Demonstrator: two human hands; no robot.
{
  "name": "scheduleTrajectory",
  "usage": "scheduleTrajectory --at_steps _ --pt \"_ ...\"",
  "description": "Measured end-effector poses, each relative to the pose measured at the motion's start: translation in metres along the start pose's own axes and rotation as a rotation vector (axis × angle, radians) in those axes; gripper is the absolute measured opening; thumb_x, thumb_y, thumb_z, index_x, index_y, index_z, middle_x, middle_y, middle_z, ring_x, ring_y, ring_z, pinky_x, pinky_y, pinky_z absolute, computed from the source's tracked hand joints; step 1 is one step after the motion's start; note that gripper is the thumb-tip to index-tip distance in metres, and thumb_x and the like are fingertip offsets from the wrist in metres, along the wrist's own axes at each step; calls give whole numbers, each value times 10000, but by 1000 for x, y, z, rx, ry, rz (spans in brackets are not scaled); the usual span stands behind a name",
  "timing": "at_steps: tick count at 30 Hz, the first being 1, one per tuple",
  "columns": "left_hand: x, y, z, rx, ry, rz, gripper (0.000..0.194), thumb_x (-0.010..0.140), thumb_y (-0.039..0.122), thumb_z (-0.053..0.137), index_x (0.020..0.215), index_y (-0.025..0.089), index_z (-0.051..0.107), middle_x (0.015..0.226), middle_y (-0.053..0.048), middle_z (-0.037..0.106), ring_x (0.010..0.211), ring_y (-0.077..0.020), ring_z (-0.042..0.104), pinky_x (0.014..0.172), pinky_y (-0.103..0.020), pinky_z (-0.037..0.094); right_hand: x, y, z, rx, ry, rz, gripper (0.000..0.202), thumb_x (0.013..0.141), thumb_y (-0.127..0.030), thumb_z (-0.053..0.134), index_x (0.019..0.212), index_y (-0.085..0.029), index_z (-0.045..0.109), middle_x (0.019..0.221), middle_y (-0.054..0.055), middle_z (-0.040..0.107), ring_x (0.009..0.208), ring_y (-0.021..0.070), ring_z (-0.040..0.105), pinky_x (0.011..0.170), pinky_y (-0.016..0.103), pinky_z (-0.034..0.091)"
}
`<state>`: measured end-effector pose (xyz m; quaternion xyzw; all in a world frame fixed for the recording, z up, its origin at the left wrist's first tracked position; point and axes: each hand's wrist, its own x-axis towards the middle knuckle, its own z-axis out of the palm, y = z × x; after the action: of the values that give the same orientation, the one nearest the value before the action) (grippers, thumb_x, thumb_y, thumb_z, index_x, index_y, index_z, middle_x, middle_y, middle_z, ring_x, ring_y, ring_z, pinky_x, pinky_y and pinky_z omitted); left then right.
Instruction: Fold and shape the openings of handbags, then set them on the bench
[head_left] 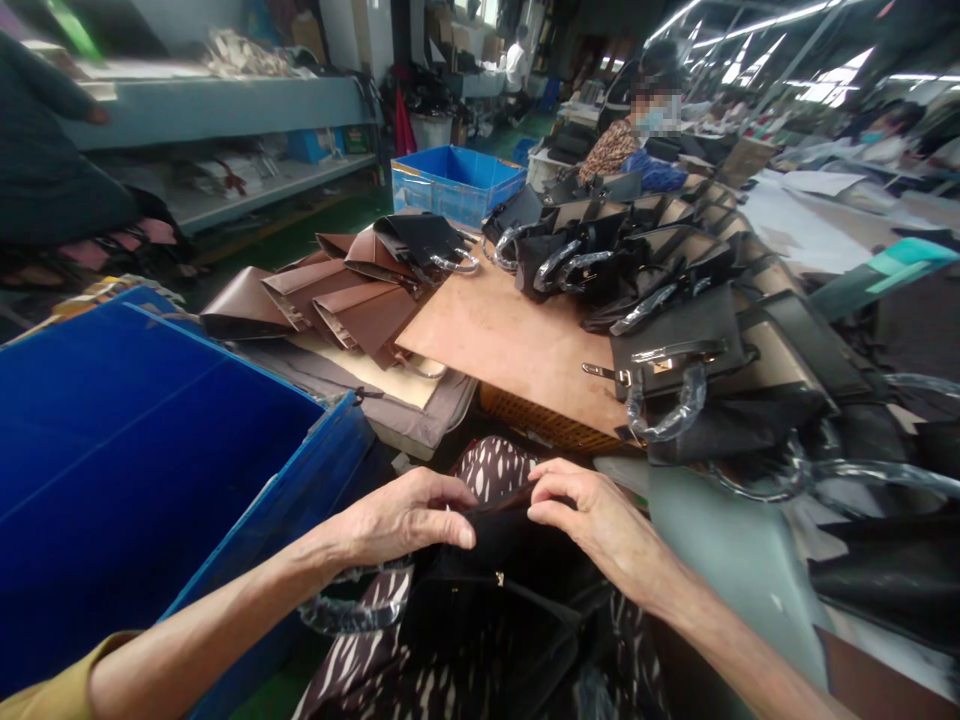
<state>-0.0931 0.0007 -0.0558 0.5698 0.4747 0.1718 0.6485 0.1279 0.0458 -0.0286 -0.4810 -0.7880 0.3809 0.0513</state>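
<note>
A black handbag (480, 630) lies across my lap, with a small gold-coloured fitting near its middle and a plastic-wrapped handle sticking out to the left. At the bag's far edge, my left hand (412, 515) pinches the rim between thumb and fingers. My right hand (589, 515) grips the same edge farther right, its fingers curled. The dark inside of the bag shows between and below the hands. Patterned cloth (495, 468) covers my legs under it.
Ahead is a brown board (510, 325) with many black handbags (667, 350) heaped on its right. Brown bags (352, 290) are piled at its left. A large blue bin (150, 430) stands close on my left, a blue crate (457, 185) farther off. A person (615, 140) sits beyond the bags.
</note>
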Motion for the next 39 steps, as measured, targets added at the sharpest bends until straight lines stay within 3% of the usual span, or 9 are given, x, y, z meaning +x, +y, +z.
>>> scheduleTrajectory --at_steps 5,17,23,29,39 --pt "2 2 0 128 50 56 400 830 478 423 868 132 620 700 31 506 622 -97 404 532 -184 280 2 0 1 -27 8 -9 169 786 -212 534 630 -195 599 822 -15 603 801 131 543 764 244 366" --pt "5 12 5 331 93 23 236 815 310 440 796 157 619 617 44 501 563 -86 411 474 -188 237 7 2 6 -322 17 -68 165 825 -226 518 676 -177 567 793 -3 610 759 126 550 698 227 369" --pt "3 18 7 463 121 56 241 832 300 423 768 174 619 565 42 470 515 -81 397 480 -187 244 9 1 5 -431 22 -73 150 826 -234 523 697 -183 581 765 -9 612 708 125 549 625 235 352" --pt "3 22 8 570 115 60 254 842 297 409 714 177 592 527 38 437 477 -78 367 469 -187 236 11 4 3 -553 25 -170 170 823 -254 540 672 -183 577 745 -4 631 736 148 546 688 262 345" --pt "4 23 7 574 102 83 276 858 290 392 722 172 601 561 32 489 504 -80 403 484 -181 255 11 6 0 -565 -11 -169 178 851 -274 497 717 -190 581 775 0 636 716 141 573 611 249 327"
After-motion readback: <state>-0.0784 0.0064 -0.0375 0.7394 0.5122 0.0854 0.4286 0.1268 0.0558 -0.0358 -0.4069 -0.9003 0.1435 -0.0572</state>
